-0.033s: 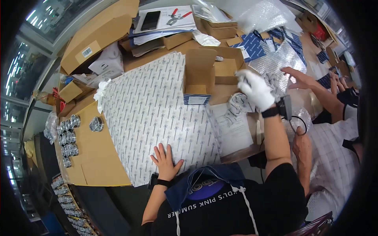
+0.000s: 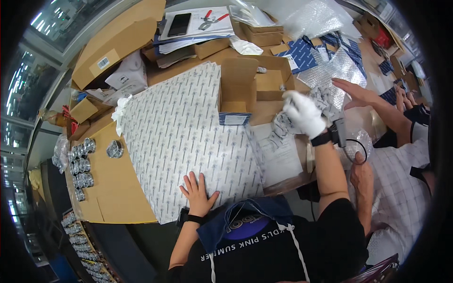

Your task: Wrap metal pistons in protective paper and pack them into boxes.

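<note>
My left hand (image 2: 199, 197), bare, lies flat with fingers spread on the near part of a large stack of white patterned wrapping paper (image 2: 184, 132). My right hand (image 2: 306, 114), in a white glove, hovers above the right part of the table. Its fingers look bent but are smeared by motion, so whether they hold anything is unclear. Crumpled patterned paper (image 2: 281, 123) lies just beside and partly under it. Another crumpled paper bundle (image 2: 323, 98) sits to its right. Left of the glove stand an open small carton (image 2: 237, 96) and a shallow open cardboard box (image 2: 274, 87).
A co-worker's hand (image 2: 355, 93) reaches in from the right, near bubble wrap (image 2: 337, 73). Several shiny metal parts (image 2: 82, 165) stand on cardboard at the left. A phone (image 2: 180, 24) and red-handled pliers (image 2: 213, 20) lie on papers at the back.
My gloved right hand has shifted slightly nearer, over the crumpled paper. The co-worker's hand has edged a little left. My left hand stays on the paper stack.
</note>
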{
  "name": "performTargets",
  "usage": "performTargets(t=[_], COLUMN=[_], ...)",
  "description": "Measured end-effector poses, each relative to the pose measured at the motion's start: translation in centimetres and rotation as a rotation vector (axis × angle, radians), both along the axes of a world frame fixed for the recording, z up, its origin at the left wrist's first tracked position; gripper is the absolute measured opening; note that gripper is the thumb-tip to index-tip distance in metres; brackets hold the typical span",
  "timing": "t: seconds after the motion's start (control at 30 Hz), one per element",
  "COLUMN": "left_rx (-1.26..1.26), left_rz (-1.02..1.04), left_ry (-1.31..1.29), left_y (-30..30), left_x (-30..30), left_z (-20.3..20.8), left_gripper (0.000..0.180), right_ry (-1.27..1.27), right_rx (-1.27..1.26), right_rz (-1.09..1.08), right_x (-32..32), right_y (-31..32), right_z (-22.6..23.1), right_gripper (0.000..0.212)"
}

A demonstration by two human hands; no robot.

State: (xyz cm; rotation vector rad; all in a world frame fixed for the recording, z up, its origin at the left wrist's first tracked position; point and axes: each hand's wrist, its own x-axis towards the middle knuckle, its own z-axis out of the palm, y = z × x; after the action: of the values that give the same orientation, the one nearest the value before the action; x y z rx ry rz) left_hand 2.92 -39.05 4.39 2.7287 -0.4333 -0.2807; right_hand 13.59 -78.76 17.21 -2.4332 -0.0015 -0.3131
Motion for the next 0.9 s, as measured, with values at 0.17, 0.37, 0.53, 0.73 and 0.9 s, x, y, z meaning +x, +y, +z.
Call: performTargets(t=[0.17,0.37,0.53,0.73,0.9], left_rx=[0.018,0.018,0.034,-0.071,-0.122], left_rz=[-0.004,-0.010,0.006,-0.021,0.062], left_ry=[0.017,0.009,-0.001,0.006,0.009], left_y=[0.2,0.4,0.4,0.8,4.7], left_x=[-0.3,-0.5,-0.4,0.1,-1.4], left_z=[0.1,-0.3,-0.3,0.3,1.4], left_gripper=[0.089,0.088,0.090,0.085,0.081], right_ry=[-0.237,-0.030,0.225,0.188,-0.018], right_rx=[-0.505,-0.690,-0.456,-0.508,-0.726], right_rz=[-0.068,-0.133,-0.171,-0.121,-0.176], right_x=[-3.5,-4.0,-3.0,-3.6,-2.7], right_y=[1.4,3.1,2.5,2.6,7.0], right_z=[-6.6,-6.0,-7.5,-7.1,-0.3], right_gripper=[0.034,0.074,0.094,0.100,0.095])
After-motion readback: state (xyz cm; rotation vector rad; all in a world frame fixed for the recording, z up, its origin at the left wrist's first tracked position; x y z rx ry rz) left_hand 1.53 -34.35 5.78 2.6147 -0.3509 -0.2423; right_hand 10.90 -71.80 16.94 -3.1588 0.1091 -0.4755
